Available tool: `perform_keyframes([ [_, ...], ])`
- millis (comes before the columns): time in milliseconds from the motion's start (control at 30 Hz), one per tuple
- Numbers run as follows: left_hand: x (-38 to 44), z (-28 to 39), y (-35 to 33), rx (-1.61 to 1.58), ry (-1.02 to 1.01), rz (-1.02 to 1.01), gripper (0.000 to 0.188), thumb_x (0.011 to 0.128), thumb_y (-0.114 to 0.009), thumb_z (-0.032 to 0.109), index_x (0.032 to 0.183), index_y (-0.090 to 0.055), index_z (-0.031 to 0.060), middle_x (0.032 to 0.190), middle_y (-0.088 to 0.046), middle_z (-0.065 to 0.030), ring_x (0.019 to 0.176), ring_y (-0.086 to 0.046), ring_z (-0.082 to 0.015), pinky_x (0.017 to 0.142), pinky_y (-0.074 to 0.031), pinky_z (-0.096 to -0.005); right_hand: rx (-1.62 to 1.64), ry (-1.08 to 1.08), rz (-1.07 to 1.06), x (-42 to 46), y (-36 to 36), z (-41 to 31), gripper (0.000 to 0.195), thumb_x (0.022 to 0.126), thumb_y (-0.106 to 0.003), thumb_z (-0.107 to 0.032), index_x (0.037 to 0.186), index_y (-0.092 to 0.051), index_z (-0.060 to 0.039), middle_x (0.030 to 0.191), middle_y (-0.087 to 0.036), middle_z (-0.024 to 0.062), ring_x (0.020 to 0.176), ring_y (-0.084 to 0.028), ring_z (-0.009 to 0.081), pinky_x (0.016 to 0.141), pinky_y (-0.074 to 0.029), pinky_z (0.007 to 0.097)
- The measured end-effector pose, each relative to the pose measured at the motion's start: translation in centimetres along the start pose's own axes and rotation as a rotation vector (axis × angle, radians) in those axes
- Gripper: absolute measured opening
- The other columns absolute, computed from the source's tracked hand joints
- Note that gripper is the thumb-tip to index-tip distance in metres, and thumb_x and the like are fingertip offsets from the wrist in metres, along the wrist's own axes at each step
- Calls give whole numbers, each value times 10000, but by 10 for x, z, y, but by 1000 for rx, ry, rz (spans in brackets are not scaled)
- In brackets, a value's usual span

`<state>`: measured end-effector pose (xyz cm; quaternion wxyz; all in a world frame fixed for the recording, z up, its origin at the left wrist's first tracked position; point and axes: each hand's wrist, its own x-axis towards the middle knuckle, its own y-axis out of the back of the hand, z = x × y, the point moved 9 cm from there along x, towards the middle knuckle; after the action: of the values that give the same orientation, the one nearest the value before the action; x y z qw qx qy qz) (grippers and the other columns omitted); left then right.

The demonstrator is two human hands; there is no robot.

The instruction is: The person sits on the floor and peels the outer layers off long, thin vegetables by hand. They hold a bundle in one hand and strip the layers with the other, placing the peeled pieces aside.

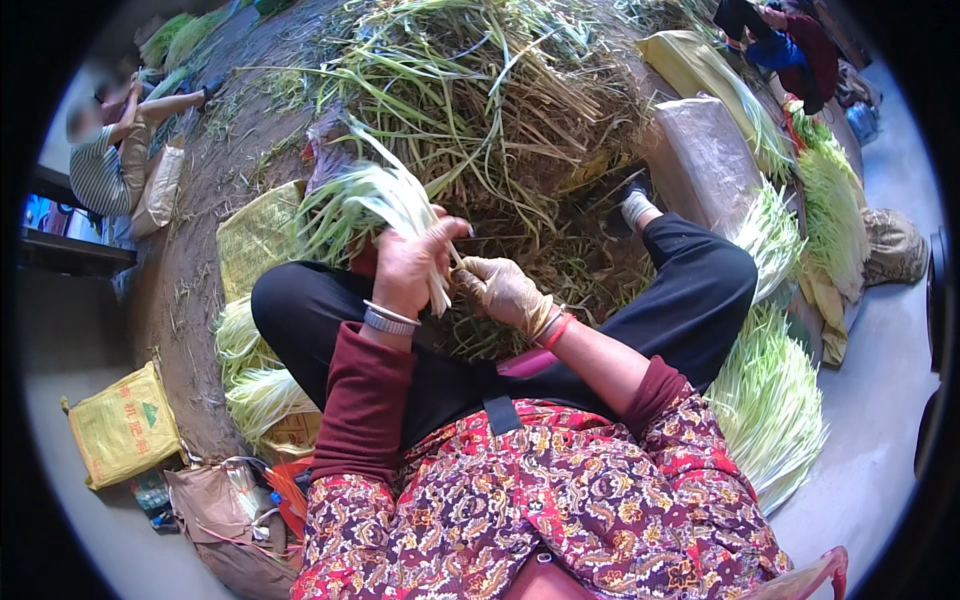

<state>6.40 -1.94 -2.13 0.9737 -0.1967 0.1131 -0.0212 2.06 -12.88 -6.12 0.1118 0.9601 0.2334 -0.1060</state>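
Note:
My left hand [411, 262], bare with a bangle and a metal band at the wrist, is closed around a bunch of pale green-white leafy stalks [405, 199]. The leafy ends fan out to the left, partly blurred; the cut-looking white ends point down between my hands. My right hand [504, 291], in a thin pale glove, touches the bunch's right side with thumb and fingers pinched together. Whether it grips a stalk is hard to see. Beyond both hands lies a large heap of green leaves and dry straw [480, 97].
Pale stalks lie in piles at my right [772, 405] and left [262, 390]. A wrapped block [701, 157] stands beyond my right knee. Yellow woven sacks [124, 427] lie at left. One person [105, 169] sits at far left, another [806, 60] at upper right.

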Motion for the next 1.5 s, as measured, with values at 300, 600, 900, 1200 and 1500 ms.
perform_keyframes([
  [300, 16, 55, 41, 7, -295, 227, 158, 878, -603, 8, 1026, -547, 14, 909, -683, -124, 818, -680, -188, 660, -561, -268, -892, -580, 22, 7, 109, 199, 400, 838, -602, -395, 1098, -667, -98, 1035, -667, 202, 995, -633, 368, 848, -505, 441],
  [600, 18, 37, 45, -391, -58, 153, 190, 904, -597, 11, 1081, -533, 34, 976, -672, -164, 597, -520, -81, 512, -412, -233, -544, -474, 715, 27, 172, 189, 366, 816, -647, -327, 1088, -653, -83, 1062, -649, 232, 993, -613, 411, 838, -500, 457],
  [900, 11, 0, -1, -344, 140, -13, 343, 846, -699, 38, 1138, -520, 16, 799, -631, -92, 593, -576, -122, 498, -432, -233, -802, -325, 251, 12, 124, 122, 370, 811, -657, -390, 1010, -678, -78, 927, -678, 198, 905, -630, 397, 777, -499, 466],
  [1200, -4, -36, -16, -22, 175, -8, 433, 784, -729, -7, 1137, -479, -1, 801, -628, -58, 582, -549, -92, 472, -429, -210, 318, -297, 219, -72, 54, 41, 137, 900, -663, -147, 948, -684, -21, 768, -648, -34, 638, -538, 39, 589, -448, 222],
  [1500, -21, -42, -20, -5, 118, 20, 410, 785, -738, 18, 1117, -499, -6, 790, -642, -62, 568, -564, -102, 468, -428, -221, -245, -44, 302, -64, 48, 37, 211, 827, -712, -221, 951, -668, -57, 750, -646, 181, 696, -659, 319, 614, -501, 362],
])
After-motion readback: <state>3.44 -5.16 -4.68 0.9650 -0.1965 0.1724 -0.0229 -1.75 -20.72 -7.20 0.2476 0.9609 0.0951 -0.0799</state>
